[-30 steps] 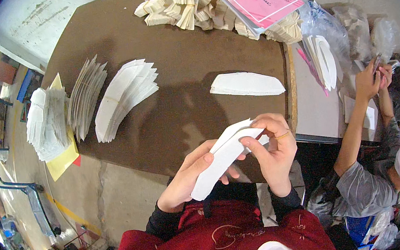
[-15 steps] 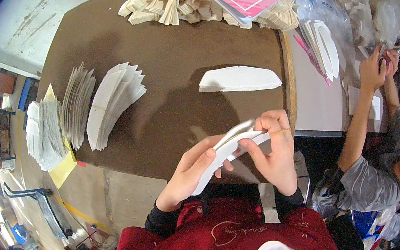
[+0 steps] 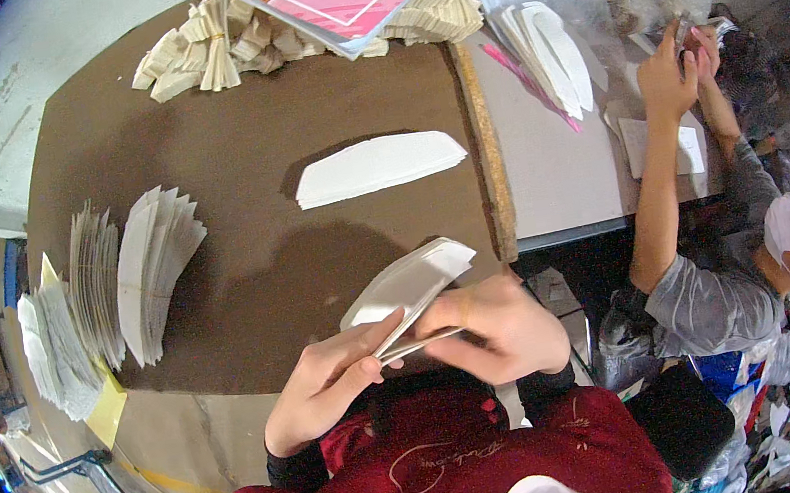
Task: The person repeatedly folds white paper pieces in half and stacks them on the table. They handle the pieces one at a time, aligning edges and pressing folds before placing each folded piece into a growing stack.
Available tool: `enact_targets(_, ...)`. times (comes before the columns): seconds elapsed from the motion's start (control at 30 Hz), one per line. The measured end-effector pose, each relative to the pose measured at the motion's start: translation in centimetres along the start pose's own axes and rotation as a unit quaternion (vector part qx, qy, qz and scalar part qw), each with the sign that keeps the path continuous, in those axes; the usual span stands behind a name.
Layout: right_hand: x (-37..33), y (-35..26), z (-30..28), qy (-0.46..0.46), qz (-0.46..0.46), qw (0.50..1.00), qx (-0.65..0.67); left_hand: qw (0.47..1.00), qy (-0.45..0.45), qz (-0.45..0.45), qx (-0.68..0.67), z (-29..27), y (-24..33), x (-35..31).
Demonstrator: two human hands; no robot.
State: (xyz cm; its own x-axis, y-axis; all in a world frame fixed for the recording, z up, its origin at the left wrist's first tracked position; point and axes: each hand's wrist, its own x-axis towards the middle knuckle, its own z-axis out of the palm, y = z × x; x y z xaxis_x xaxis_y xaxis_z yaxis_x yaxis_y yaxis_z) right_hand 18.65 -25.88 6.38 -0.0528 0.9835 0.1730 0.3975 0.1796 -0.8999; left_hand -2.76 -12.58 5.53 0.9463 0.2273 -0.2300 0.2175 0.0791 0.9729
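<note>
The left hand (image 3: 328, 380) pinched a curved stack of thin white paper pieces (image 3: 419, 278) at the near edge of the flat brown desk (image 3: 232, 148).
Its long axis slanted, the far end pointing right and away. The blurred right hand (image 3: 501, 327) was at its near side, its grip impossible to tell. Bare desk stretched toward a flat white paper pile (image 3: 380, 167).

Free lane over brown tabletop (image 3: 239, 197) between fanned stack (image 3: 155, 278) and left hand (image 3: 328, 380) (cream bundles (image 3: 211, 49) across far end)
</note>
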Motion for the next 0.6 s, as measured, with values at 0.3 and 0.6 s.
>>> enact_targets(0.3, 0.1, 0.4, 4.9, 0.133, -0.127, 0.983, -0.025, 0.978, 0.184, 0.067, -0.064, 0.1, -0.2, -0.2)
enact_targets(0.6, -2.9, 0.6, 1.7, 0.22, -0.09, 0.971, 0.021, 0.805, 0.502, 0.249, -0.193, -4.8, -1.7, -0.2)
